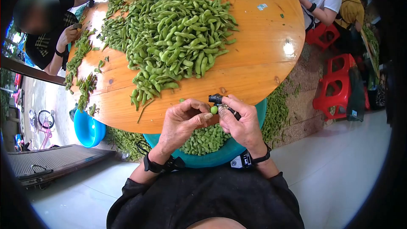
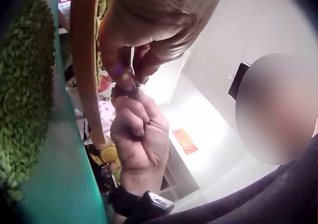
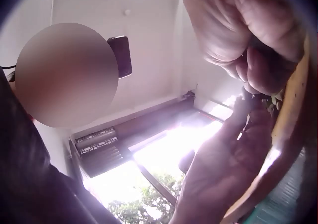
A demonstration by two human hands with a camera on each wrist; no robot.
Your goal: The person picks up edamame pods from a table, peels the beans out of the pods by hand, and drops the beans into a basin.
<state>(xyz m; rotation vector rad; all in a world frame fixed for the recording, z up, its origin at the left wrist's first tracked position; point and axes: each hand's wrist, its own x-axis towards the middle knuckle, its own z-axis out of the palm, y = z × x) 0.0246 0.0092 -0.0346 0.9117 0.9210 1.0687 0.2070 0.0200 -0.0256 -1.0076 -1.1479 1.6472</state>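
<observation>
Over a teal basin (image 1: 203, 161) my two hands meet fingertip to fingertip. A bright green, round soybean (image 1: 214, 110) shows between them. My left hand (image 1: 185, 121) pinches at it with thumb and forefinger. From the other side, my right hand (image 1: 246, 123) grips it with thumb against curled fingers. Black coverings (image 1: 215, 98) sit at the right fingertips, with a small silvery glint beside them. Shelled soybeans (image 1: 205, 139) fill the basin below. In the left wrist view, the left hand (image 2: 159, 25) is above the right hand (image 2: 141, 129); fingers hide most of the bean.
A large heap of soybean pods (image 1: 174, 38) covers much of the round wooden table (image 1: 263, 59). Another person (image 1: 46, 34) sits at its far left. A blue basin (image 1: 88, 129) and red stools (image 1: 337, 87) stand around it. Pods (image 1: 277, 112) litter the floor.
</observation>
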